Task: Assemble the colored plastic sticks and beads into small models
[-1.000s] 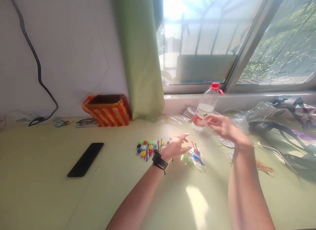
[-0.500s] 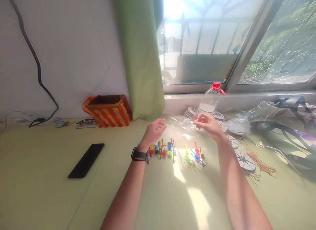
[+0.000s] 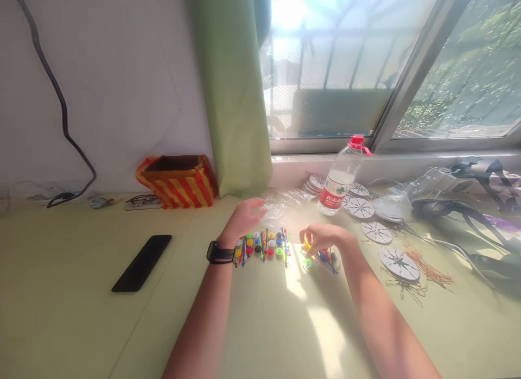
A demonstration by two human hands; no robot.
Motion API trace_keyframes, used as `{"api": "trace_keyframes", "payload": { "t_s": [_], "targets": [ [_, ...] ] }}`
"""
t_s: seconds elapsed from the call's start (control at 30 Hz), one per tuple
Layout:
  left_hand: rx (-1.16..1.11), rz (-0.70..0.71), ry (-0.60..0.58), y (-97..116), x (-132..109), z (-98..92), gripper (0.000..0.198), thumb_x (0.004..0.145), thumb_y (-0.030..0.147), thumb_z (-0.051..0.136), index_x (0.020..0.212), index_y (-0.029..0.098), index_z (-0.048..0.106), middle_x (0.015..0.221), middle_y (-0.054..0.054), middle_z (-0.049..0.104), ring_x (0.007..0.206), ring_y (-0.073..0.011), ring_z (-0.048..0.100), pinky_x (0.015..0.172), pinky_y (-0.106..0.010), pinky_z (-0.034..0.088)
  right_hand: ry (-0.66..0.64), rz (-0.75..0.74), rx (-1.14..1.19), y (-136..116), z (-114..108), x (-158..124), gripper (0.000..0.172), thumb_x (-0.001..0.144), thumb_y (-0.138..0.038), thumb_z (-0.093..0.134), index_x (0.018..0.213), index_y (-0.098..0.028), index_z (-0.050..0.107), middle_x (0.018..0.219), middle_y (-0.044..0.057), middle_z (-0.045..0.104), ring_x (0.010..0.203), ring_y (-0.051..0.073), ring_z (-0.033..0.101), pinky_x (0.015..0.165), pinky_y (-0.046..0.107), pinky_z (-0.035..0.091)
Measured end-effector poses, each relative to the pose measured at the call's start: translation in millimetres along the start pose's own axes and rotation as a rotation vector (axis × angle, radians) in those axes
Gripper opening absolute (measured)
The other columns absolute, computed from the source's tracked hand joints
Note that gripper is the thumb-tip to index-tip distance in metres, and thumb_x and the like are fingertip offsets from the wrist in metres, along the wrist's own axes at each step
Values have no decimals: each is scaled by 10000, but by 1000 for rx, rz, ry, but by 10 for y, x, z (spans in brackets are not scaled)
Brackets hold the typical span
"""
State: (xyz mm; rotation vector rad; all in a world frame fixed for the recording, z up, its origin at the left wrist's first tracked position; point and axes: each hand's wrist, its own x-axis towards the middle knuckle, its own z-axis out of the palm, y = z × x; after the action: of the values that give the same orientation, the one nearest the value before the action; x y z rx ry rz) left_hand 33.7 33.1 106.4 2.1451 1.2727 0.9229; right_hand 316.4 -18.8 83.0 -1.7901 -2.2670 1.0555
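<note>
My right hand (image 3: 322, 238) is lowered over a small loose group of coloured plastic parts, its thumb and fingertips closed around a yellow plastic piece (image 3: 307, 244). Beside those fingers lie a green part (image 3: 308, 263) and a blue stick-like piece (image 3: 334, 269). My left hand (image 3: 245, 219), with a black watch on the wrist, hovers slightly blurred and holds nothing, fingers loosely stretched. Just below it, small coloured discs (image 3: 271, 252) sit in rows between thin plastic sticks (image 3: 286, 250). Crinkled clear plastic wrap (image 3: 280, 203) lies beyond my left fingers.
Behind my right hand stands a water bottle (image 3: 336, 186). White slotted discs (image 3: 399, 263), brown strings (image 3: 429, 267), cables and black straps (image 3: 459, 213) spread to the right. A black phone (image 3: 142, 263) and a red-yellow striped box (image 3: 181, 186) are on the left.
My right hand has come down from in front of the bottle to the loose parts and closed on the yellow piece. My left hand has shifted slightly left, uncovering more discs.
</note>
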Motion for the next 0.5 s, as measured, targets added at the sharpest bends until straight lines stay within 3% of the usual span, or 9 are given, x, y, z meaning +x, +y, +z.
{"api": "trace_keyframes", "payload": {
  "t_s": [0.13,0.3,0.4,0.5],
  "targets": [
    [21,45,-125,-11,-24,132,288,902,363,640,1127,229,761,1240,-68,740,1131,-277,690,1026,-405,529,-47,92,-3,43,9,41,236,492,-132,822,684,-235,732,732,21,728,525,173,620,478,274,411],
    [7,70,-170,-46,-35,179,317,908,387,639,1159,236,760,1245,-78,736,1108,-275,698,992,-404,551,-72,197,19,241,-191,-20,129,535,-158,781,637,-206,719,577,28,684,514,202,627,494,288,424],
    [-2,63,-178,-25,-27,189,319,909,392,633,1151,228,761,1228,-78,743,1076,-267,704,951,-390,567,-23,176,14,360,-309,-78,64,644,-255,746,663,-197,730,622,46,703,549,193,626,499,278,411],
    [-22,63,-181,52,-24,216,306,916,395,623,1135,229,759,1225,-63,746,1085,-258,702,939,-366,570,118,139,25,423,-393,-120,84,702,-225,679,752,-186,734,784,64,748,664,191,663,544,259,426]
  ]
}}
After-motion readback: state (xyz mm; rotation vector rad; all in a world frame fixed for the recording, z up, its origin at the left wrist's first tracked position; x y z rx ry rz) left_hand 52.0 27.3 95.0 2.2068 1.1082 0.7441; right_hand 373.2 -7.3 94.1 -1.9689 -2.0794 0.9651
